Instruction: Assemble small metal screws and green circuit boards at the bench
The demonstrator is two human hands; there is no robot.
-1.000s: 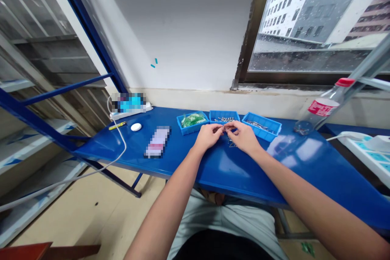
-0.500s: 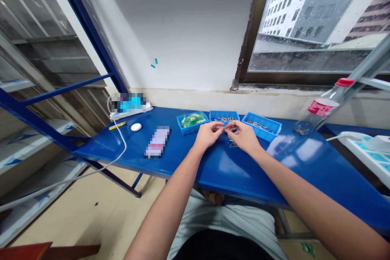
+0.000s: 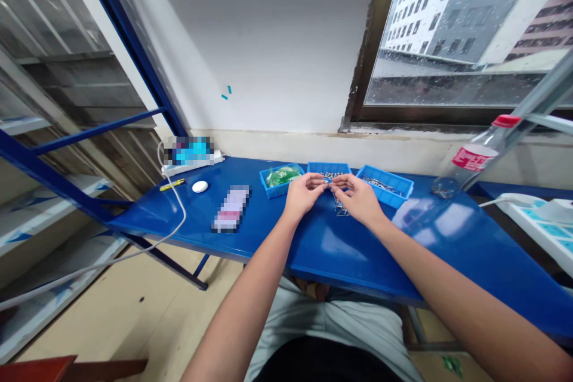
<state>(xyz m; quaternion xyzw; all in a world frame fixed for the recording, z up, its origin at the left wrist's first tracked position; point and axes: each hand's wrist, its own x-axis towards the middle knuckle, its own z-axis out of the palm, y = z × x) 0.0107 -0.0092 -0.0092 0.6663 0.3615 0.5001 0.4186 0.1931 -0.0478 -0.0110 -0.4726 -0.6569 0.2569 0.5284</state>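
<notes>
My left hand (image 3: pixel 305 194) and my right hand (image 3: pixel 357 196) meet fingertip to fingertip above the blue table (image 3: pixel 264 221). Both are closed in a pinch around something small that I cannot make out. Several thin metal pieces (image 3: pixel 342 210) lie on the table, partly hidden by my right hand. Just behind my fingers is a blue bin (image 3: pixel 329 167) with small silvery parts. Left of it, another blue bin (image 3: pixel 276 191) holds green material in clear plastic (image 3: pixel 283 175). To the right, a third blue bin (image 3: pixel 398 196) contains thin metal pieces (image 3: pixel 378 184).
A phone (image 3: pixel 231 209), a white rounded object (image 3: pixel 200 187) and a yellow-handled tool (image 3: pixel 172 185) lie on the left. A white cable (image 3: pixel 181 221) drops over the table edge from a power strip (image 3: pixel 197 162). At right stands a clear bottle (image 3: pixel 474 158) with a red cap.
My fingertips have shifted slightly, with the left fingers rising a little and the right fingers straightening somewhat. More of the metal pieces under my right hand shows. The bins have stayed put.
</notes>
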